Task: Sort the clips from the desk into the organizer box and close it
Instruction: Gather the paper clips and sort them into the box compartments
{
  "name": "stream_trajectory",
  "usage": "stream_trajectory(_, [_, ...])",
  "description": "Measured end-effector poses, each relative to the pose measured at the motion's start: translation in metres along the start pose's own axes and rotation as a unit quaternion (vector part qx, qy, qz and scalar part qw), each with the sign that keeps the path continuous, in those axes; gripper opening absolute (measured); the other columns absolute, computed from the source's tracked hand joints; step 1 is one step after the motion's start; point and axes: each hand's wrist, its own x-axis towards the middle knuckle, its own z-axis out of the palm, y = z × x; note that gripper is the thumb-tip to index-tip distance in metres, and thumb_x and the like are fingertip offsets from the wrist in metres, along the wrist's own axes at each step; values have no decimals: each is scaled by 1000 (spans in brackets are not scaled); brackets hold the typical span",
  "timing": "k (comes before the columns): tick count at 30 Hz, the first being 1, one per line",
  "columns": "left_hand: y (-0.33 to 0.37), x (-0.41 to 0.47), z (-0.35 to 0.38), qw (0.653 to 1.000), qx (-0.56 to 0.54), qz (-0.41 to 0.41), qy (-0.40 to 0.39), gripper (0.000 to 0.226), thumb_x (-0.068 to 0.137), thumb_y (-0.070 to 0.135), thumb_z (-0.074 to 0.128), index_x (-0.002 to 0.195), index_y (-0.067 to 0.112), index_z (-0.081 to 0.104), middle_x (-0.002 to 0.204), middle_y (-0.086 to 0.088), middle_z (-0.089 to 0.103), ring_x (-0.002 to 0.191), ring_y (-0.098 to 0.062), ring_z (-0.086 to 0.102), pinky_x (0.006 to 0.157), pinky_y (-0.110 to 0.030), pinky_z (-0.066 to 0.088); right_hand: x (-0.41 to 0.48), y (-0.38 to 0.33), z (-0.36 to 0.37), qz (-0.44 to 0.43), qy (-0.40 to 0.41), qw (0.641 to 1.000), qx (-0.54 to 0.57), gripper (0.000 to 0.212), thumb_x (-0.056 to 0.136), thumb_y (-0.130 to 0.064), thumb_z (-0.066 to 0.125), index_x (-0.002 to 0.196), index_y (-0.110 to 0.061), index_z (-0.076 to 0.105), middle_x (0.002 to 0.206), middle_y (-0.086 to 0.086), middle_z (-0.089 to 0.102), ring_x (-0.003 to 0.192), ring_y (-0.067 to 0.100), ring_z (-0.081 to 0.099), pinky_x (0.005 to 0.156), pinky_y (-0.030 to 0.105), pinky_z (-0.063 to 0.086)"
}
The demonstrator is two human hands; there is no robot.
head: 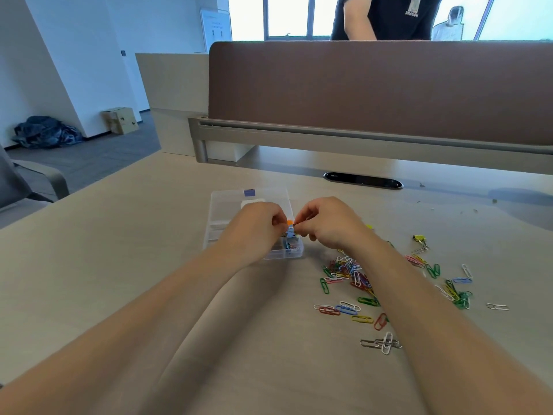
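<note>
Two bare forearms reach out from the bottom edge across a pale desk (125, 265), and both hands meet over a clear organizer box (223, 202), its lid open and lying flat toward the far side with one blue latch at its far edge. Left hand (257, 218) has its fingers curled shut, tips pinched at a small clip (289, 223) showing orange; right hand (324, 223) is likewise closed, thumb and forefinger pinching the same small piece from the other side. Both sets of fingertips nearly touch above the box's near right compartment, where a few clips already lie; their number cannot be told.

Right of the box, dozens of coloured paper clips (347, 269) are scattered on the desk in one dense heap and a second, looser cluster farther right, too tangled to count. Nearer the camera, about eight lie singly or in pairs: white, red, blue, yellow, green. Three more, silver and white, overlap closest to the viewer. One yellow binder clip (419, 238) sits at the far edge of the scatter, with another yellow scrap just beyond the right wrist.

One brown partition (374, 91) stands across the back of the desk, one black cable grommet (363, 180) before it. Behind the partition stands one person in a dark shirt (386, 16)
</note>
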Motion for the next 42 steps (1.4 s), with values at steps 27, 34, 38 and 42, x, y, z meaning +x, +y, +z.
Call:
stream_trajectory(27, [5, -1, 5, 994, 99, 6, -46, 12, 89, 22, 62, 88, 19, 73, 81, -2, 65, 70, -18, 58, 64, -25, 44, -4, -1, 5, -1, -20, 996, -89, 7, 87, -13, 71, 87, -18, 66, 92, 2, 66, 86, 17, 60, 71, 27, 43])
stream_trajectory(34, [9, -2, 3, 991, 121, 8, -59, 15, 87, 17, 59, 87, 14, 74, 83, -9, 69, 73, -24, 62, 72, -32, 54, -3, 0, 6, 7, -21, 995, -101, 10, 86, -13, 70, 79, -20, 66, 86, 1, 66, 82, 18, 60, 68, 26, 41])
stream_trajectory(38, [13, -2, 0, 991, 117, 8, -60, 16, 88, 14, 55, 87, 14, 71, 84, -8, 67, 77, -25, 62, 66, -28, 45, -2, 0, 6, 5, -17, 995, -98, 12, 87, -14, 69, 78, -20, 64, 86, 1, 66, 82, 18, 60, 68, 27, 42])
stream_trajectory(42, [18, 0, -2, 997, 73, 28, -6, 15, 92, 17, 53, 83, 21, 64, 88, 1, 66, 77, -15, 58, 68, -25, 44, -2, 1, -6, 12, 13, 997, -72, 16, 88, -19, 69, 73, -22, 64, 81, -1, 70, 79, 17, 63, 64, 26, 44])
